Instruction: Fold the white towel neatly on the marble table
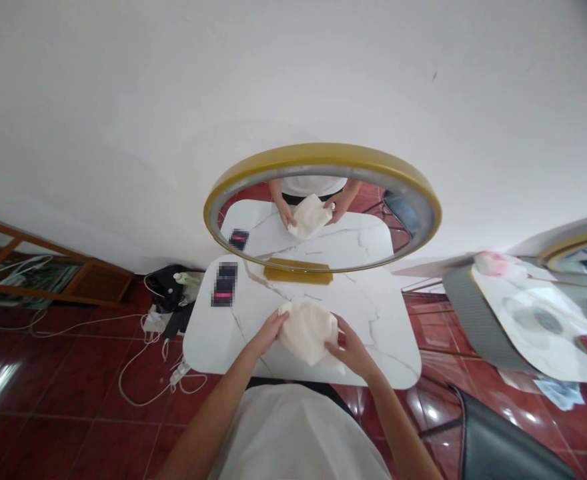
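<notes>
A cream-coloured cloth [307, 333], partly folded and crumpled, is held between my two hands just above the front part of the white marbled table [373, 333]. My left hand [272, 330] pinches its left edge, thumb on top. My right hand [347, 343] grips the right edge, with the fingers curled around it. Behind the cloth stands a round gold-framed mirror [323, 155] on a gold base [298, 272], and it reflects the cloth and both hands.
A phone-like dark object [224, 283], blurred out, lies at the table's back left. Cables and a black bag [167, 287] are on the red floor at left. A black chair [508, 433] is at lower right, near a second white table [518, 320] with things on it.
</notes>
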The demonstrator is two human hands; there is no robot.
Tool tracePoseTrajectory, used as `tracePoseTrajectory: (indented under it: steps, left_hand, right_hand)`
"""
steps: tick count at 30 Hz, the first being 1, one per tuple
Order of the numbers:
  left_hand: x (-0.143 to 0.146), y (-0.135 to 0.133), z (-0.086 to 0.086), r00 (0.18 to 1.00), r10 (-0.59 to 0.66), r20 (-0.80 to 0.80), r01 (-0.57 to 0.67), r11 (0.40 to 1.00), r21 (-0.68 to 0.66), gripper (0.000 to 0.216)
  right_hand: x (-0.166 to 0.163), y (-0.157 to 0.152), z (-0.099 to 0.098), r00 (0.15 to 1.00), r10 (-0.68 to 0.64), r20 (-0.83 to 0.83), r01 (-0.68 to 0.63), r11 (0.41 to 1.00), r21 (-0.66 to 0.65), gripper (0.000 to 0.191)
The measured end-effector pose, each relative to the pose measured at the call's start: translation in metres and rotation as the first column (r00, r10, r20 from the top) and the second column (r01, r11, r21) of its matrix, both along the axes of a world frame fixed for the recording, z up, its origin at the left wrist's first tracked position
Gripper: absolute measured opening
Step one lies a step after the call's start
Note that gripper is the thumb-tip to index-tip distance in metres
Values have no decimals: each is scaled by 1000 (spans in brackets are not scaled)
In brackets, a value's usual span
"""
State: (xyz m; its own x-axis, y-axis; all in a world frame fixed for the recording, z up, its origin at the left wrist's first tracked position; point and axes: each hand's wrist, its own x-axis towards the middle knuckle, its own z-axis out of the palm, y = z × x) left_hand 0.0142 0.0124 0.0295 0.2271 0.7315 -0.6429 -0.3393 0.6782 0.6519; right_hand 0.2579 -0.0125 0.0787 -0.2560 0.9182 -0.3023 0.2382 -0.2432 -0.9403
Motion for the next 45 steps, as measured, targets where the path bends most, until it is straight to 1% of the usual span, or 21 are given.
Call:
tracePoseTrajectory:
  steps: [3,6,8,10,12,15,17,19,20,21,23,25,27,31,33,35,36,39,41,43,45]
  left_hand:
    - [-6,8,11,998,12,54,-16,998,69,41]
    - [-13,18,26,1000,2,12,-3,989,147,40]
    - [-21,25,36,998,-4,-69,16,984,179,37]
    - [-32,31,45,990,-18,-139,44,981,187,32]
    - [-46,36,50,982,-45,-183,79,980,184,25]
    - [-64,40,50,962,-69,-264,121,975,187,18]
    - [-72,41,43,931,17,-364,80,965,249,21]
    - [-76,38,33,870,160,-467,26,930,367,24]
    - [-76,35,27,838,211,-503,25,906,422,24]
    - [-75,30,22,818,229,-527,47,887,459,25]
    - [-70,17,10,821,172,-544,132,871,474,28]
    - [-64,-1,-1,850,45,-525,232,863,450,31]
    - [-60,-21,-11,862,-48,-504,308,841,446,29]
    - [-57,-53,-25,834,-113,-540,406,788,463,29]
    - [-57,-62,-26,816,-121,-566,433,776,458,32]
    - [-56,-67,-24,798,-122,-591,448,776,444,35]
    - [-56,-67,-23,772,-137,-620,471,778,415,36]
    - [-55,-64,-19,633,-239,-736,575,782,241,31]
    - [-57,-57,-18,555,-297,-777,612,778,139,25]
    - [-64,-45,-15,527,-322,-786,627,772,104,23]
    - [-73,-30,-12,502,-350,-791,653,753,82,27]
  right_hand:
    - [-3,0,17,987,-45,151,26,992,125,60]
    - [-7,0,35,954,-44,297,-44,958,283,50]
    - [-6,-2,44,913,-48,404,-127,909,396,48]
    - [-2,-6,48,849,-79,523,-221,846,486,50]
    - [4,-11,47,768,-77,636,-341,791,508,48]
    - [6,-20,40,665,8,747,-506,740,442,46]
    - [3,-27,31,618,90,781,-563,744,360,47]
    - [-1,-34,17,579,210,788,-603,760,241,45]
    - [-2,-38,10,564,270,780,-618,765,182,43]
    - [-3,-42,2,553,314,772,-625,769,135,42]
    - [-2,-48,-14,543,330,772,-611,786,93,41]
    - [1,-51,-29,532,268,803,-577,809,112,45]
    - [5,-51,-42,501,200,842,-559,817,139,51]
    - [12,-47,-66,413,106,905,-540,829,149,65]
    - [13,-44,-74,401,97,911,-530,835,144,66]
    - [12,-41,-79,411,111,905,-505,854,124,62]
    - [11,-39,-80,416,120,901,-486,867,109,59]
    - [9,-30,-77,430,149,890,-444,894,65,47]
    - [12,-22,-71,442,172,880,-440,897,45,39]
    - [19,-12,-63,457,198,867,-434,901,23,35]
    - [28,-2,-51,474,213,854,-425,905,10,35]
